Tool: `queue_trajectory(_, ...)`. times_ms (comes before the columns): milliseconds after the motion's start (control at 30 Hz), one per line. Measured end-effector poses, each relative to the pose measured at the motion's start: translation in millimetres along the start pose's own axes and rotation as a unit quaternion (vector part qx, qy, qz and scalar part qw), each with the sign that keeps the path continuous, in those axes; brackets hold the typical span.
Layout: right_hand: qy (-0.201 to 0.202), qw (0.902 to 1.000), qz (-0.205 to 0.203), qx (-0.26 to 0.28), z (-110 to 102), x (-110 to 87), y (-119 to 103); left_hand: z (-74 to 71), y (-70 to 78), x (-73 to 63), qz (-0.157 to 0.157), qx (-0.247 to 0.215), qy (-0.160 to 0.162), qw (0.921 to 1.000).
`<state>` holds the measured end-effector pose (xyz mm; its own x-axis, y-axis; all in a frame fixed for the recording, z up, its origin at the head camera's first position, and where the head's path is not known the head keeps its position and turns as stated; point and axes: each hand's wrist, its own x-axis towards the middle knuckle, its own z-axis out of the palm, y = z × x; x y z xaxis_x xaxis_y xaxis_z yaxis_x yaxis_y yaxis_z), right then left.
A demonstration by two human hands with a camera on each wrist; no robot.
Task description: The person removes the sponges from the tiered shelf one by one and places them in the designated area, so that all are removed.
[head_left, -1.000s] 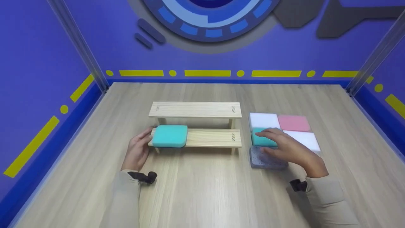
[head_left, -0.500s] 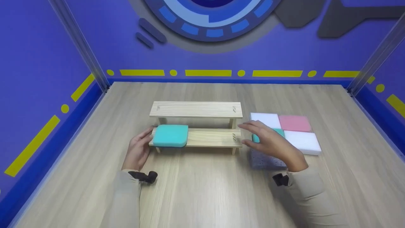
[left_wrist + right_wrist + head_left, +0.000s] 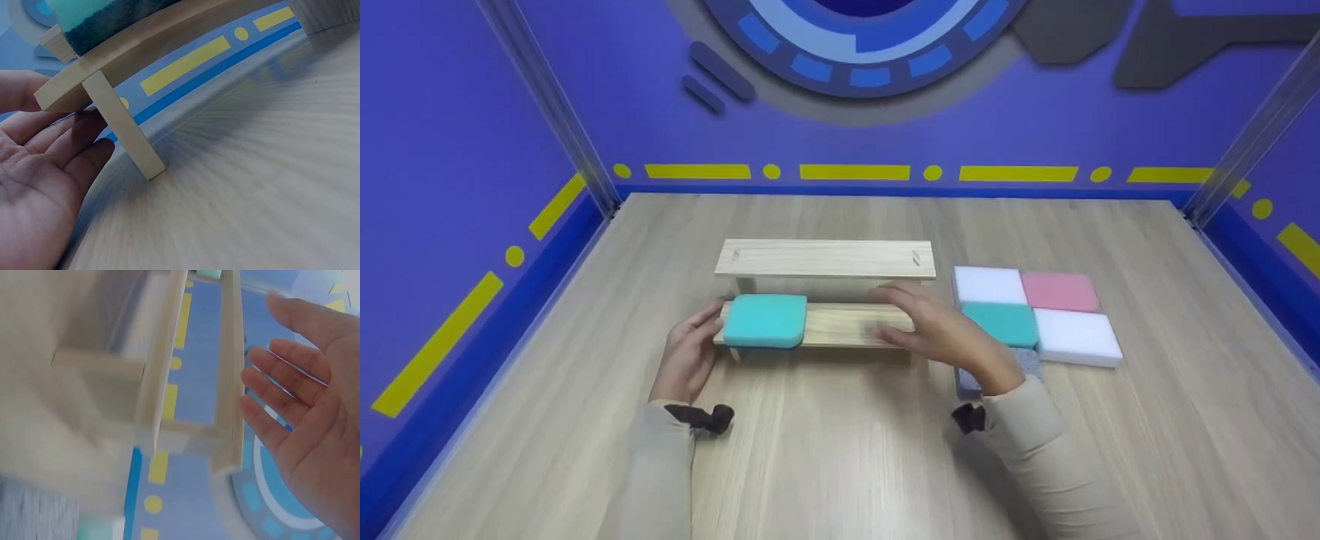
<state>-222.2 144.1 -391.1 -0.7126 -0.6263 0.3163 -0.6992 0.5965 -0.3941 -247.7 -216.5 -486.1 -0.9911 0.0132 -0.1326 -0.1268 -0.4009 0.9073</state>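
Note:
My left hand holds the left end of a two-step wooden shelf; in the left wrist view its fingers reach beneath the board's end. A turquoise sponge lies flat on the left part of the lower step, right beside that hand. Over the right part of the same step hovers my right hand, holding nothing, its thumb and fingers apart. In the right wrist view the fingers are spread loosely, beside the shelf's upper board.
To the right of the shelf, a white sponge, a pink sponge, a green sponge, another white sponge and a grey speckled sponge lie together on the wooden table. Blue panels enclose the table's back and sides.
My right hand has moved left from above the green and grey sponges to over the lower step. My left hand and the turquoise sponge have stayed where they were.

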Motion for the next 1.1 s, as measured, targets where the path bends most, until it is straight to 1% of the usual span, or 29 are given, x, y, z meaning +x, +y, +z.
queue_trajectory(167,-0.01,0.9997,0.012,0.017,11,15.9,-12,1.3,-0.1,0.1,-0.006,-0.005,0.006,1.0)
queue_trajectory(267,-0.008,0.9996,0.015,0.023,17,23.7,-17,2.0,0.2,0.2,-0.005,-0.008,0.008,0.9999)
queue_trajectory(433,0.008,0.9996,0.006,0.027,28,34.1,-22,1.3,1.0,0.5,-0.004,-0.001,0.009,0.9999)
queue_trajectory(533,0.009,0.9993,0.001,0.037,34,40.8,-25,1.0,0.9,0.4,-0.003,0.001,0.01,0.9999)
queue_trajectory(667,-0.001,0.999,0.004,0.044,40,49.5,-30,0.5,0.5,0.4,-0.002,0.0,0.006,1.0)
queue_trajectory(867,-0.022,0.9991,0.017,0.033,47,61.3,-39,0.3,1.0,0.4,0.0,0.005,0.003,1.0)
queue_trajectory(1100,-0.033,0.9993,0.004,0.019,58,71.6,-46,0.3,1.4,-0.7,0.0,0.012,-0.005,0.9999)
